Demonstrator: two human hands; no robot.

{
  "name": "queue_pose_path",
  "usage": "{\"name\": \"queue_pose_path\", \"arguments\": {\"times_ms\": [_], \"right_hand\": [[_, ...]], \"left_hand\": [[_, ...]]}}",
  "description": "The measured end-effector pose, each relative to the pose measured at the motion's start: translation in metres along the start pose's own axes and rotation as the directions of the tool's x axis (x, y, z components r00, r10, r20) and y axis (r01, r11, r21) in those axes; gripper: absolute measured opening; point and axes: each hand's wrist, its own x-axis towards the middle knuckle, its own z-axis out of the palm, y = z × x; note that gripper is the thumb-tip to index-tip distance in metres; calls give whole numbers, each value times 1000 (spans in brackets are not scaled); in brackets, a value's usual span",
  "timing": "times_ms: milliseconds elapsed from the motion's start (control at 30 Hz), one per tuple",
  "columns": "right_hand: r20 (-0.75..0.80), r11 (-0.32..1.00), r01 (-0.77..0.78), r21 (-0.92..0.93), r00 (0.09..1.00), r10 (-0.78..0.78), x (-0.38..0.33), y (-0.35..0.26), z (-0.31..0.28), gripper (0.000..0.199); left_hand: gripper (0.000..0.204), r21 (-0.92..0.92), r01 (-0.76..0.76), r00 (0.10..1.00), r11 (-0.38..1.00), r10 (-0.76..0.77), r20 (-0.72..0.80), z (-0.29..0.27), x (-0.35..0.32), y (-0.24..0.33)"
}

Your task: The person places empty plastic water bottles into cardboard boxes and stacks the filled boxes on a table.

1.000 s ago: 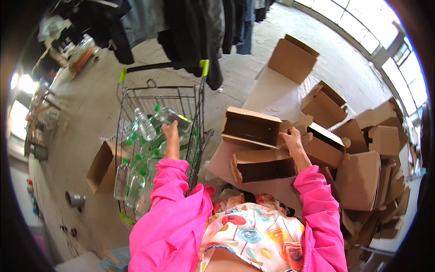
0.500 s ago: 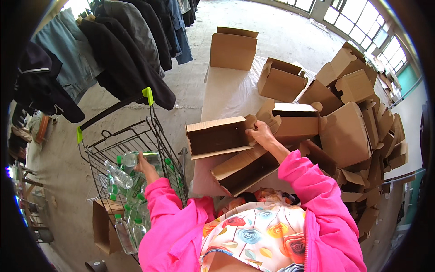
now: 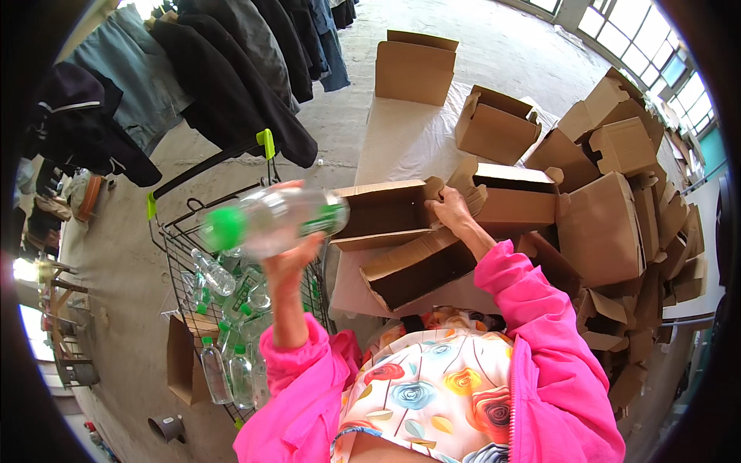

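Observation:
A clear plastic bottle (image 3: 274, 222) with a green cap and a green label lies sideways in the grip of my left hand (image 3: 287, 258), above the cart. Both are partly smeared by motion. My right hand (image 3: 449, 207) is closed on the end flap of an open brown cardboard box (image 3: 390, 216), whose inside looks empty. Below that box, a second open box (image 3: 423, 270) sits at a slant. The black wire shopping cart (image 3: 174, 266) on my left has bright green handle ends and carries several similar bottles (image 3: 239, 297), some upright and some tilted.
White sheeting (image 3: 405, 143) covers the table under the boxes. Two boxes (image 3: 417, 71) stand toward its far end, and a large pile of open boxes (image 3: 606, 224) rises on the right. Dark clothes (image 3: 224, 69) hang behind the cart. Another box (image 3: 183, 363) is beside the cart on the floor.
My left hand has lifted a bottle out of the cart and moved it up and right, toward the held box. My right hand keeps its hold on the flap.

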Motion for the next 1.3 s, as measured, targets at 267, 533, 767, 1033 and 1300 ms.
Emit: {"name": "queue_pose_path", "arguments": {"times_ms": [267,533,767,1033,1300], "right_hand": [[50,976,-57,211,998,48,23,28,2,27],[29,966,-126,224,992,122,14,9,-5,16],[80,945,-117,305,992,97,27,24,2,12],[37,972,-46,231,999,38,33,25,1,11],[-59,997,51,64,997,-47,16,7,-8,17]], "left_hand": [[73,317,-22,818,948,-165,551,83,15,-63],[63,479,-89,541,873,-361,759,65,9,-92],[66,656,-3,290,755,-627,723,72,20,-101],[93,659,221,-21,719,-672,741,78,37,-129],[99,787,-7,69,617,-785,616,72,7,-144]]}}
